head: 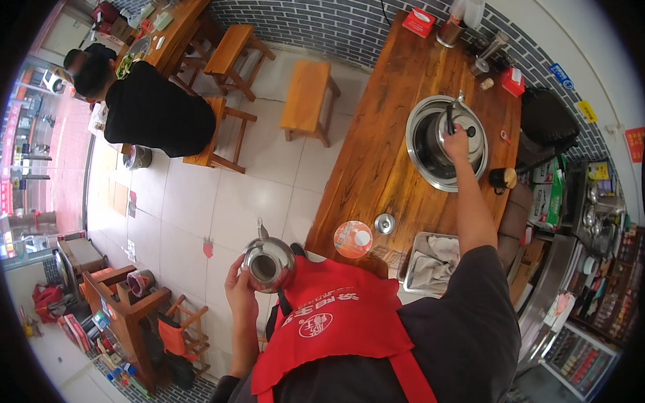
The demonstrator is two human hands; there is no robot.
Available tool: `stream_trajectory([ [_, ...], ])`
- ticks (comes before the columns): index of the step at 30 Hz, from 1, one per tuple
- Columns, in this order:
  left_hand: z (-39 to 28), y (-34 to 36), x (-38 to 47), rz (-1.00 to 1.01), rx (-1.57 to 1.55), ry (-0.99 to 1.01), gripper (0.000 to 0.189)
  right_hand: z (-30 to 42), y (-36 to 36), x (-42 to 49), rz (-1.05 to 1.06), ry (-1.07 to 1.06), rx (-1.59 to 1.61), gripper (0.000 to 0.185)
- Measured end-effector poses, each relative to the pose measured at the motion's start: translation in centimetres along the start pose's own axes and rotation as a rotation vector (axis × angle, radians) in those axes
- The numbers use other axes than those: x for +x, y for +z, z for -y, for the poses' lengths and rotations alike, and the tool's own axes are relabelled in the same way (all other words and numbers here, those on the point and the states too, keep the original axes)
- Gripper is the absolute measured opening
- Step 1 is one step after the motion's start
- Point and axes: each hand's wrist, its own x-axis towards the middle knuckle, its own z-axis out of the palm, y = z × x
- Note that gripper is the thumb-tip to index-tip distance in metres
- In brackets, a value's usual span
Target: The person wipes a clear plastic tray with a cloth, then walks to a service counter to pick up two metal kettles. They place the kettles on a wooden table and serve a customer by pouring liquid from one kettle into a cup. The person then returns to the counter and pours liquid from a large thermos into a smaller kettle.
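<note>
My left hand [241,281] holds a small shiny metal teapot [270,263] by its side, in front of my red apron [331,313]. The teapot's round top is open and its spout points away from me. At the right, my right hand [456,142] grips the dark handle of a larger metal kettle [475,137] with its lid on. That kettle is in a round steel basin [424,172] on the wooden table [374,162]. Nearer to me on the table are a small round metal lid [384,224] and a round orange printed mat [350,246].
A metal tray [410,267] with grey cloths lies at the table's near edge. A black mug [497,189] stands right of the basin. Wooden stools [307,90] stand on the tiled floor. A person in black [157,108] sits at another table, upper left.
</note>
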Motion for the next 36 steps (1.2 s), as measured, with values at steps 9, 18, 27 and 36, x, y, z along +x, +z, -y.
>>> stream_trajectory([
  [9,-0.5,-0.1,0.0,-0.022,0.042,0.009,0.033,-3.4,-5.6,3.8,-0.137,0.096,0.305,0.025],
  [18,-1.1,-1.5,-0.1,-0.081,-0.003,-0.004,0.035,-4.3,-6.4,3.1,-0.116,0.268,0.574,0.024],
  [27,0.4,1.1,2.5,0.023,-0.046,-0.084,0.044,0.5,-11.8,-4.0,-0.083,0.163,0.706,0.014],
  [36,3.0,6.8,5.6,0.280,-0.008,-0.175,0.040,8.5,-20.1,-16.5,0.008,0.148,0.670,0.016],
])
